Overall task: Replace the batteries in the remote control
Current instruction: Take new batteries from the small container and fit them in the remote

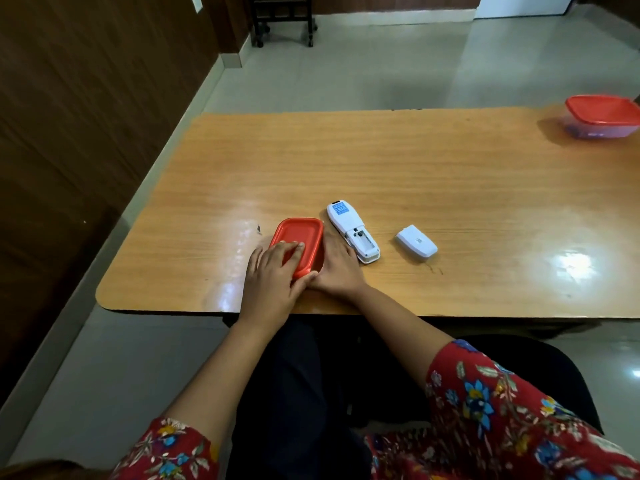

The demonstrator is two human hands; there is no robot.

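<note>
Listing the head view, the only one we have.

Item one: a light-brown wood-grain table (381,168) with rounded corners, glossy with glare.

Item two: a small rectangular box with a red plastic lid (301,233), lid on, near the front edge of the table.

Item three: the left hand (273,275). Its fingers (294,247) lie nearly straight on the near part of the lid, pressing down, and the thumb sits against the near end of the box.

Item four: the right hand (339,268), back upward, against the right side of the box, between it and the remote. Its thumb meets the left thumb at the near corner. We cannot tell whether its fingers curl round the box wall.

Item five: a long white plastic remote control (346,220), face down just right of the box, blue label at the far end. Its battery bay at the near end is uncovered. We cannot tell whether cells sit inside.

Item six: a small white plastic battery cover (416,242), loose on the table right of the remote and apart from it.

Item seven: a clear tub with a red lid (602,116), blurred, at the far right of the table.

Item eight: red floral sleeves (502,403) on both arms.

Item nine: a pale tiled floor (346,71) and a dark wheeled trolley (282,19) by the far wall.
</note>
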